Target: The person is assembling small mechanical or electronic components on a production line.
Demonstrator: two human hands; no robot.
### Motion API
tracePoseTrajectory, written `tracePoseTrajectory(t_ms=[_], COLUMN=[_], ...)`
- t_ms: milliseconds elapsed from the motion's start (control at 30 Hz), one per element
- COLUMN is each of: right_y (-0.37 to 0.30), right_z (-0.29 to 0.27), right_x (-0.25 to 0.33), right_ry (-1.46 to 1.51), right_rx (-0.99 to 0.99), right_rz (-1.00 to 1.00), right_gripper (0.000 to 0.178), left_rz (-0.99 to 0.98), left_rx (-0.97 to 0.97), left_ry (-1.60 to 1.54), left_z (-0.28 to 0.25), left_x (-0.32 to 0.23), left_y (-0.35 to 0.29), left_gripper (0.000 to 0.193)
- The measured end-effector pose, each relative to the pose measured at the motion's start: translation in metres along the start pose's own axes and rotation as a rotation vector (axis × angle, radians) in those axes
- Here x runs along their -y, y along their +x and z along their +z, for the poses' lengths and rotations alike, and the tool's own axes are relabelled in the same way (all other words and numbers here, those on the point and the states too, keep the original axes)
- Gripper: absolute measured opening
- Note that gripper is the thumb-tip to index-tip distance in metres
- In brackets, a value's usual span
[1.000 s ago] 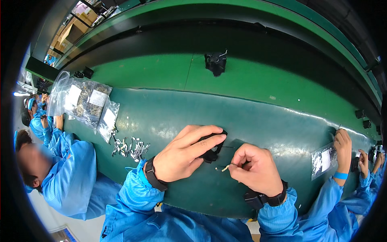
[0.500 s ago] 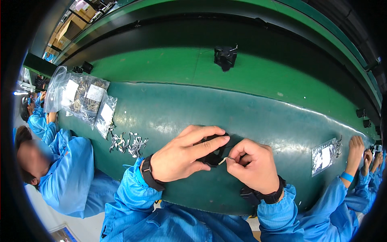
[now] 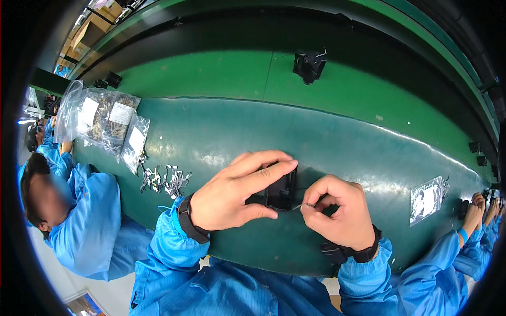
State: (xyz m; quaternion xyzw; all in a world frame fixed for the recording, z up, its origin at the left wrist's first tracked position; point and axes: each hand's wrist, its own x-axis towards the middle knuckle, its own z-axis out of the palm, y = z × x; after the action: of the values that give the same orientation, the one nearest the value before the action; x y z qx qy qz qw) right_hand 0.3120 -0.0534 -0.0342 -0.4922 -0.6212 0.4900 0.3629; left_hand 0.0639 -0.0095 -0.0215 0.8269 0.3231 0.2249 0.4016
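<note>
My left hand is curled round a black plastic housing just above the green table mat, fingers along its far edge and thumb at its near side. To the right of it, my right hand pinches a short thin wire between thumb and forefinger. The wire's pale free end points at the housing's near right corner. Whether it touches the housing I cannot tell. Part of the housing is hidden under my left fingers.
Clear bags of small cables lie at the left, beside a loose pile of white-ended cables. Another clear bag rests at the right. Beyond the mat, a green belt carries a black part. Co-workers in blue sit on both sides.
My right hand has drawn slightly away from the housing with the wire. The housing now shows more of its open face. On the belt, the black part has shifted right.
</note>
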Motion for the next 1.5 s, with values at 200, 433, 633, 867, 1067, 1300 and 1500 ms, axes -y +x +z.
tracePoseTrajectory(t_ms=[200,433,633,867,1067,1300,1500], right_y=[-0.005,-0.004,-0.003,-0.004,-0.005,-0.006,-0.005], right_z=[-0.002,-0.005,0.000,0.011,0.010,0.015,0.020], right_x=[-0.003,0.000,0.003,0.002,0.001,-0.002,0.000], right_ry=[0.412,0.302,0.114,0.115,0.051,0.166,0.317], right_rx=[0.091,0.122,0.024,-0.115,-0.094,-0.076,-0.084], right_rz=[0.174,0.248,0.185,0.144,0.162,0.179,0.216], right_gripper=[0.017,0.015,0.016,0.034,0.042,0.041,0.035], left_rz=[0.001,0.005,0.018,0.020,0.017,0.031,0.023], left_rx=[-0.003,-0.004,0.018,0.041,0.007,-0.015,-0.053], left_ry=[-0.054,-0.033,0.006,0.002,0.046,0.069,0.070], left_z=[-0.002,0.000,0.003,0.010,0.009,0.013,0.010], left_x=[0.000,0.001,0.000,-0.004,-0.006,-0.008,-0.009], left_y=[0.001,0.003,0.003,0.003,0.002,0.003,0.002], left_gripper=[0.089,0.088,0.086,0.085,0.085,0.083,0.083])
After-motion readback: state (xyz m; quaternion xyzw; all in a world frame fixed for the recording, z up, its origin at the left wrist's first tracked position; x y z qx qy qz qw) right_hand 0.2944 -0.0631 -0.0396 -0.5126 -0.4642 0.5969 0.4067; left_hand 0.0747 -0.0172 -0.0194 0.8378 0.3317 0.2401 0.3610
